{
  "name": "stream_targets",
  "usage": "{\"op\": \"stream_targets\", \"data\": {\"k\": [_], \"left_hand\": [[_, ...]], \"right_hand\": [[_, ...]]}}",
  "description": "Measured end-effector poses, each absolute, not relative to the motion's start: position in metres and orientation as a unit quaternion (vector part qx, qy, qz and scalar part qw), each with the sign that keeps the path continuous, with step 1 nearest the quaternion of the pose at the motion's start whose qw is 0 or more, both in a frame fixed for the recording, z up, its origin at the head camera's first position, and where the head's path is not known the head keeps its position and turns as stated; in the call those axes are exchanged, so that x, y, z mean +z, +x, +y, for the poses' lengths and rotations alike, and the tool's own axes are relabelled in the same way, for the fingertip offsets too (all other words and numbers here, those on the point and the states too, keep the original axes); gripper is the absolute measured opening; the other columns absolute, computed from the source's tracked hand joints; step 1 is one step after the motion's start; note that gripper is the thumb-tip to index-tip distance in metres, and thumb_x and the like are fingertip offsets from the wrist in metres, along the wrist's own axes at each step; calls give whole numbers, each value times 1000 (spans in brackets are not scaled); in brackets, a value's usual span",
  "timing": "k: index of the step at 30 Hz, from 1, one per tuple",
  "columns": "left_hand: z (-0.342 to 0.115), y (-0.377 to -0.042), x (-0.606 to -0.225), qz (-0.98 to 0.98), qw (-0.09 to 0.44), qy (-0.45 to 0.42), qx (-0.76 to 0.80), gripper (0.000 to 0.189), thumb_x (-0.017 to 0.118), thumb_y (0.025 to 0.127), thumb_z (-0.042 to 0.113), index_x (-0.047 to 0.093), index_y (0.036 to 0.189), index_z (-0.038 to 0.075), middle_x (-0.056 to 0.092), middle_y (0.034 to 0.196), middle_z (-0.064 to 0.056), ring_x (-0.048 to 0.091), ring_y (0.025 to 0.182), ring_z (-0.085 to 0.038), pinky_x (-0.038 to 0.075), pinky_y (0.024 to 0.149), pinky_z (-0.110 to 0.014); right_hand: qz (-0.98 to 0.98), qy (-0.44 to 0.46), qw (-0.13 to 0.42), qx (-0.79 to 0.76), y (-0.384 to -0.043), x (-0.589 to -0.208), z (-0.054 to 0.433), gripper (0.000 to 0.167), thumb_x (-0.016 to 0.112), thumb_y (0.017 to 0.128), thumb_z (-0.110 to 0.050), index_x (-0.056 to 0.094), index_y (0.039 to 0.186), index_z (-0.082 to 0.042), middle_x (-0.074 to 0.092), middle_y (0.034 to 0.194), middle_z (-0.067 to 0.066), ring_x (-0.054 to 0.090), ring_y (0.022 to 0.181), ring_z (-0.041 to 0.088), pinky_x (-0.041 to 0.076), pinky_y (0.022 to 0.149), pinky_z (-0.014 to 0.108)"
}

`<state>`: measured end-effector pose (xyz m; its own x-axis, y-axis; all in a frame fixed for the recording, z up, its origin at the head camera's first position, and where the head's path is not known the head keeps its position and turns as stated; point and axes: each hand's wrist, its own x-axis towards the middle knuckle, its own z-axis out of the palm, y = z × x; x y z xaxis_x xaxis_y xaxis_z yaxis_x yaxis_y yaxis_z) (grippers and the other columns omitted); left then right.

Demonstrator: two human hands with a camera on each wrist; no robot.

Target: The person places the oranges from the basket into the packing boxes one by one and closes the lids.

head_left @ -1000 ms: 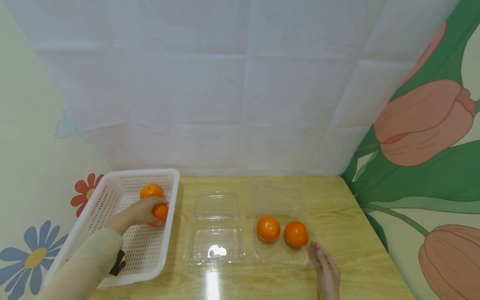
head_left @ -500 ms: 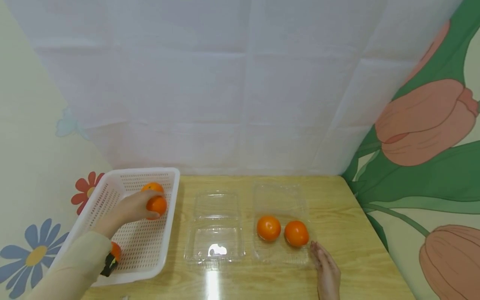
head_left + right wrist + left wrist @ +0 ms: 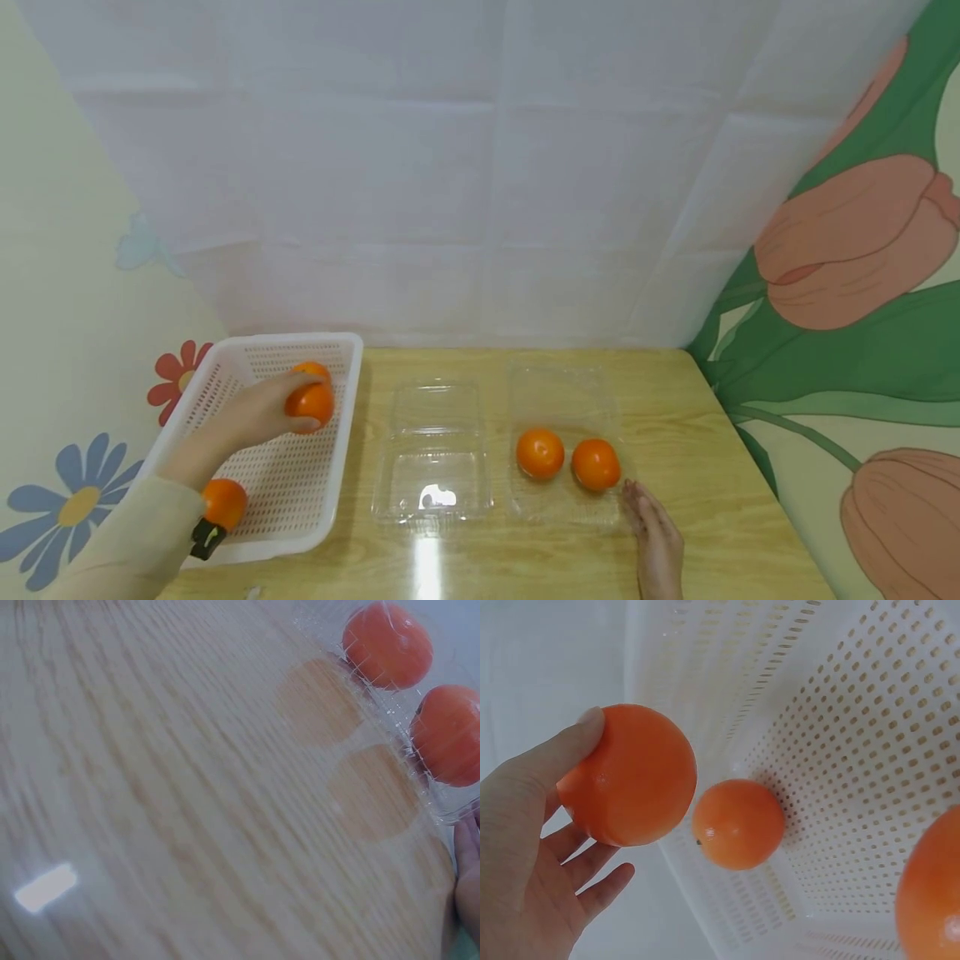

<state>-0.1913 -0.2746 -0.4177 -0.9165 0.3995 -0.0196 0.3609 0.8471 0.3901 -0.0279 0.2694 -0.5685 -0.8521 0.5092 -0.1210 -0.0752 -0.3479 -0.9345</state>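
My left hand (image 3: 258, 410) grips an orange (image 3: 634, 776) between thumb and fingers, raised inside the white plastic basket (image 3: 288, 508). Just behind it, a second orange (image 3: 739, 823) lies against the basket's wall, partly covered by the held one in the head view. Another orange (image 3: 227, 502) sits near the basket's front, beside my left wrist. On the right, a clear plastic clamshell box (image 3: 558, 396) stands with its lid folded back and two oranges (image 3: 540, 454) in its tray. My right hand (image 3: 658, 537) rests at the box's right side, fingertips right at its edge.
Between the basket and the filled box stands a second clear clamshell box (image 3: 433, 467), lid open, with nothing in it. The wooden table (image 3: 720, 533) meets a white cloth backdrop (image 3: 450, 292) at the back.
My left hand has lifted the orange up from the basket floor and drawn slightly back left. The front orange, earlier hidden by the arm, has come into view. The right hand stays put.
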Motion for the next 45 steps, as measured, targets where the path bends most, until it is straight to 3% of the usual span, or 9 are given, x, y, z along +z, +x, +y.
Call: {"op": "stream_targets", "data": {"k": [7, 19, 29, 34, 45], "left_hand": [[-265, -182, -406, 960, 33, 211, 182, 69, 85, 76, 40, 58, 134, 14, 61, 128, -11, 57, 105, -31, 47, 93, -58], [-245, -177, -395, 966, 7, 213, 147, 72, 81, 79, 46, 56, 138, 13, 60, 131, -17, 60, 105, -35, 50, 89, -58], [-208, -178, -391, 953, -63, 266, 127, 65, 81, 78, 49, 61, 130, 16, 65, 124, -12, 62, 102, -34, 51, 82, -54], [-189, -177, -391, 943, -91, 301, 110, 66, 81, 76, 52, 62, 129, 17, 67, 122, -9, 65, 99, -32, 52, 82, -52], [-142, -162, -394, 923, -82, 367, 88, 66, 80, 78, 50, 60, 132, 19, 63, 128, -5, 64, 107, -31, 52, 87, -52]], "right_hand": [[-519, -186, 196, 811, -28, -571, 271, 33, 54, 103, -15, 59, 131, 3, 72, 113, -3, 67, 106, 7, 48, 95, 21], [-496, -124, 207, 834, -26, -573, 271, 26, 48, 104, -5, 69, 120, -2, 72, 113, 1, 67, 105, 9, 49, 94, 23], [-533, -212, 188, 797, -28, -566, 274, 29, 55, 102, -18, 67, 126, -6, 72, 111, -8, 66, 105, 3, 49, 93, 17], [-523, -196, 192, 807, -27, -566, 274, 27, 54, 103, -15, 68, 124, -5, 72, 111, -6, 66, 105, 4, 49, 92, 18], [-511, -178, 199, 817, -27, -569, 271, 27, 52, 103, -10, 67, 123, -2, 73, 111, -3, 67, 104, 6, 50, 92, 20]]}}
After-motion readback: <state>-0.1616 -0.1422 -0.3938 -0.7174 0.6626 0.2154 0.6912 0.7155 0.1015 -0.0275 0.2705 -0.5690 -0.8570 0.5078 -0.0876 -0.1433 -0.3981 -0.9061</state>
